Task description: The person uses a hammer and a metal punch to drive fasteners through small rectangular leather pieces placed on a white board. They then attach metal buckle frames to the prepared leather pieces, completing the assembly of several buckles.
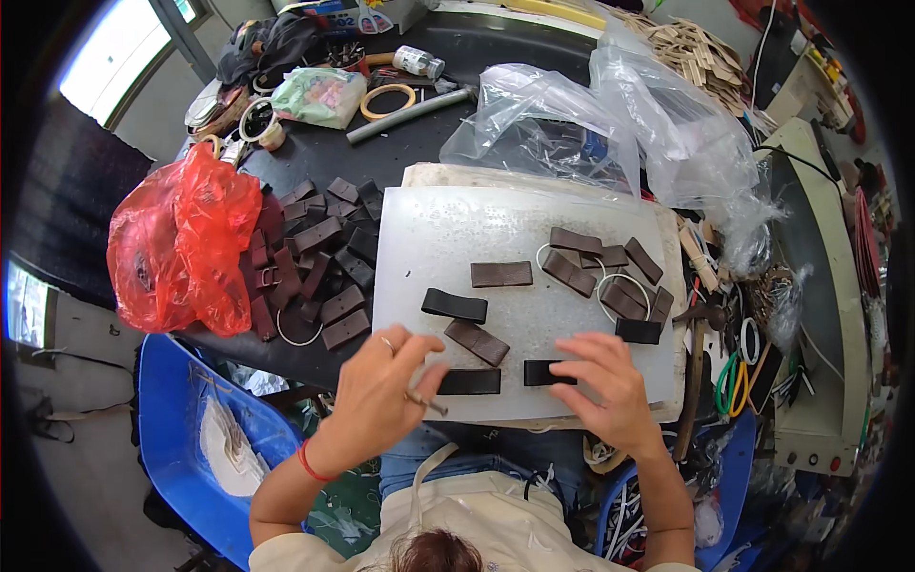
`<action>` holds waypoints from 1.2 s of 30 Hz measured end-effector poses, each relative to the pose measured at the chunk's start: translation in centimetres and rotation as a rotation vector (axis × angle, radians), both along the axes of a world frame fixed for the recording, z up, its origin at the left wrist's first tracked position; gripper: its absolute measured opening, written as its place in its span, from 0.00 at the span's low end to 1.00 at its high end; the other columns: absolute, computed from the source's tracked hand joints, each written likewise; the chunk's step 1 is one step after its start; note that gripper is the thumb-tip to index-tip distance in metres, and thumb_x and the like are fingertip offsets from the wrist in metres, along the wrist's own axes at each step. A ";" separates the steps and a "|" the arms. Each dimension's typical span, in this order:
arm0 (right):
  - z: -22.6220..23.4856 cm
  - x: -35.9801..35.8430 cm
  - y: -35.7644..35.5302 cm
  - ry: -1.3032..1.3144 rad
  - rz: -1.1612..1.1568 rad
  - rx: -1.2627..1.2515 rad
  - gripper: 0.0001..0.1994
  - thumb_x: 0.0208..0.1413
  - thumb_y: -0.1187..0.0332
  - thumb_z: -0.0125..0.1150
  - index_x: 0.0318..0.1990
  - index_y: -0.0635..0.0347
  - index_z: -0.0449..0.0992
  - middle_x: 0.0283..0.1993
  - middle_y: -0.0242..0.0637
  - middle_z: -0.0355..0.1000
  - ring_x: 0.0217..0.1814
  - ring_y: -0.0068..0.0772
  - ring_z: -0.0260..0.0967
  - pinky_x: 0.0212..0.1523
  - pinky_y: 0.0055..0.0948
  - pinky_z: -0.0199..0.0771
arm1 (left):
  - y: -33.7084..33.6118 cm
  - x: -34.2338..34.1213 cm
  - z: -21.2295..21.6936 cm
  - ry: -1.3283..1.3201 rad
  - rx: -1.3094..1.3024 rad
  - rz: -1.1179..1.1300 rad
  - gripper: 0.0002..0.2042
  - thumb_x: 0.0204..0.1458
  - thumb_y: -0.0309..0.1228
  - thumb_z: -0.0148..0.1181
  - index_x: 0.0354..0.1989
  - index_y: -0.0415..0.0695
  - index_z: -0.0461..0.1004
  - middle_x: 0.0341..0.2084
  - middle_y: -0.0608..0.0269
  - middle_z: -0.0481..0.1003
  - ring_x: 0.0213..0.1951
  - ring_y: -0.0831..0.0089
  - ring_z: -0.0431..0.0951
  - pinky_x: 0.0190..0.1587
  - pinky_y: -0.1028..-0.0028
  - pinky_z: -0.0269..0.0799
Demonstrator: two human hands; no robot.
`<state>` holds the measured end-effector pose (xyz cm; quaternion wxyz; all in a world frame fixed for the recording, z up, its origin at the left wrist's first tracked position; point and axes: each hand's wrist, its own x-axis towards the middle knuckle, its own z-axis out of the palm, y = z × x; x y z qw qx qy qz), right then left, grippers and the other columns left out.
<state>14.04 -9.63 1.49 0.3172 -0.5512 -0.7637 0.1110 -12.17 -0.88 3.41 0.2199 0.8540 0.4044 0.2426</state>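
While the person leans over the white cutting board (429,238), the left hand (381,386) sits at the board's near edge with fingers pinched shut around a small metal tool (426,403), its tip just beside a dark leather strip (469,381) lying flat along that edge; the right hand (605,386) lies on the board near its near right corner, fingers curled narrow and pressing on a short black folded strip (541,373), which shows only partly under the fingertips. Further up the board lie a brown strip (477,341) set aslant, a black folded loop (455,305) and another brown strip (501,274); toward the board's right edge a cluster of brown strips (600,267) lies among thin white rings. Off the board's left edge, on the dark tabletop (400,143), a heap of brown leather pieces (319,262) rests beside a red plastic bag (181,248); clear plastic bags (610,114) crowd the far right corner.
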 end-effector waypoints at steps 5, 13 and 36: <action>0.8 -4.6 3.4 -0.033 -0.004 -0.022 0.10 0.47 0.69 0.66 0.38 0.58 0.76 0.46 0.35 0.73 0.48 0.39 0.68 0.47 0.38 0.64 | 5.1 0.6 -0.2 -0.043 0.083 -0.125 0.09 0.46 0.24 0.65 0.37 0.44 0.77 0.43 0.63 0.75 0.37 0.63 0.72 0.39 0.69 0.69; -0.1 -2.4 5.2 -0.102 0.051 -0.058 0.09 0.48 0.72 0.63 0.39 0.60 0.76 0.44 0.36 0.73 0.47 0.40 0.68 0.46 0.36 0.66 | 6.0 0.6 -1.1 -0.075 -0.123 -0.169 0.10 0.45 0.23 0.62 0.38 0.44 0.76 0.31 0.66 0.77 0.34 0.62 0.71 0.38 0.68 0.68; 1.7 0.7 6.2 -0.004 -0.047 -0.063 0.15 0.45 0.76 0.65 0.44 0.59 0.76 0.44 0.38 0.72 0.50 0.44 0.65 0.51 0.38 0.68 | 6.2 -0.1 -0.4 -0.188 -0.193 -0.003 0.14 0.53 0.18 0.53 0.48 0.40 0.74 0.44 0.57 0.70 0.42 0.69 0.72 0.43 0.73 0.69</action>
